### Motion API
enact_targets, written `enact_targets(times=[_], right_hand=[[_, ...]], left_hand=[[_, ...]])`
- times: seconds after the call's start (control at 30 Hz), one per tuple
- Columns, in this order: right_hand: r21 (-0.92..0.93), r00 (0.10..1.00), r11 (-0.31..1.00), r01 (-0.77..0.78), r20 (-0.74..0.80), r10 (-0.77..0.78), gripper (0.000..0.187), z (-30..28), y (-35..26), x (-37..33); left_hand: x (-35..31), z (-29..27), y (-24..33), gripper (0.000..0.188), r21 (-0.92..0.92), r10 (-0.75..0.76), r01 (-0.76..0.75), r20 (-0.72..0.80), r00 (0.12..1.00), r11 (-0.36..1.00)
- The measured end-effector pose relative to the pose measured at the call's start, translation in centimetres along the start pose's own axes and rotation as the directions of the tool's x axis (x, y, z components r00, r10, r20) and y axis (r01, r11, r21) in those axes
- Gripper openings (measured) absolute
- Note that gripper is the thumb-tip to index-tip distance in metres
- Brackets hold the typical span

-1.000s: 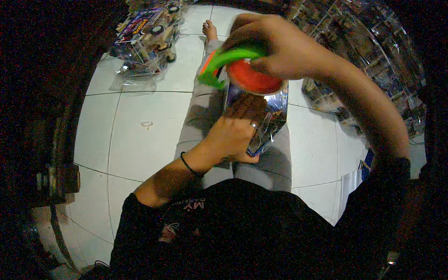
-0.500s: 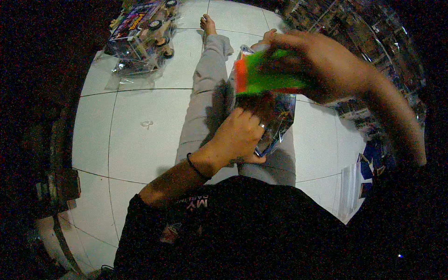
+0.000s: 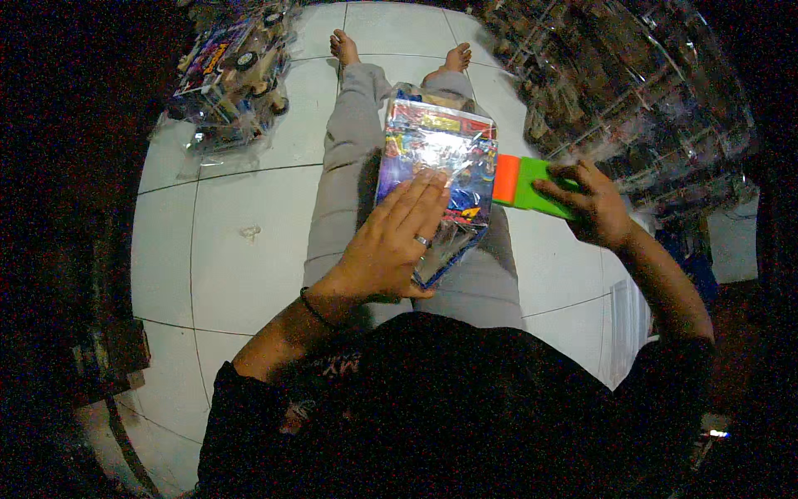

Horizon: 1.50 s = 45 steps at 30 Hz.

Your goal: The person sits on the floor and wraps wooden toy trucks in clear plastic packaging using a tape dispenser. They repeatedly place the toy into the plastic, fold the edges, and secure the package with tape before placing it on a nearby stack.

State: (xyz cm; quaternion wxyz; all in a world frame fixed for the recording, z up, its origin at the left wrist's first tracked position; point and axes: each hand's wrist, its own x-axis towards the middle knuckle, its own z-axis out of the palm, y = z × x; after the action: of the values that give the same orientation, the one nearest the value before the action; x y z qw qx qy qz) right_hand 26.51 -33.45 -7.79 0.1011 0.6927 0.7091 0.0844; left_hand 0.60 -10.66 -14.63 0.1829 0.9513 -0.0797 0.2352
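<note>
On my lap lies a toy box (image 3: 470, 158) with a colourful printed face, wrapped in shiny clear plastic. Across its front my left hand (image 3: 395, 229) lies with long fingers flat on the print, the thumb at the near lower edge, holding the box. My right hand (image 3: 594, 204) grips a green-and-orange tape dispenser (image 3: 536, 187) by its green body. Its orange end meets the box's right side. Whether any tape runs from it cannot be made out.
Plastic-wrapped toy vehicles (image 3: 245, 71) sit at the far left. At the right stands a large stack of clear-wrapped packages (image 3: 615, 108). Clear plastic sheets (image 3: 628, 320) lie by my right elbow, and a small clear scrap (image 3: 249, 234) is on the tiled floor (image 3: 249, 283).
The tape dispenser has moved from over the box down to its right side, with my right hand. The box's printed face now shows, with my left hand flat on it.
</note>
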Motion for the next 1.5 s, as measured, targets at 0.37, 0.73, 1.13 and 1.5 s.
enact_targets(times=[0.37, 0.73, 1.13, 1.5], right_hand=[[0.684, 0.736, 0.485, -0.546, 0.115, 0.667, 0.047, 23.1, 1.6, -1.6], [0.998, 0.395, 0.045, 0.034, -0.055, 0.917, 0.062, 11.3, -8.4, 8.3], [0.584, 0.725, -0.646, 0.491, 0.137, 0.675, 0.075, 0.7, -1.2, 18.4], [0.677, 0.429, 0.735, -0.038, -0.653, 0.624, 0.072, -3.7, -5.2, 14.9]], left_hand=[[9.1, -4.3, -3.2, 0.057, 0.08, 0.411, -0.43, 0.177, 0.894, 0.899], [21.0, -5.1, -13.6, 0.081, 0.415, -0.415, 0.302, 0.214, 0.884, 0.858], [7.8, -5.2, -9.9, 0.098, -0.667, -0.394, 0.431, 0.218, 0.893, 0.607], [1.5, -1.3, -1.7, 0.087, -0.693, -0.554, 0.419, 0.035, 0.832, 0.586]])
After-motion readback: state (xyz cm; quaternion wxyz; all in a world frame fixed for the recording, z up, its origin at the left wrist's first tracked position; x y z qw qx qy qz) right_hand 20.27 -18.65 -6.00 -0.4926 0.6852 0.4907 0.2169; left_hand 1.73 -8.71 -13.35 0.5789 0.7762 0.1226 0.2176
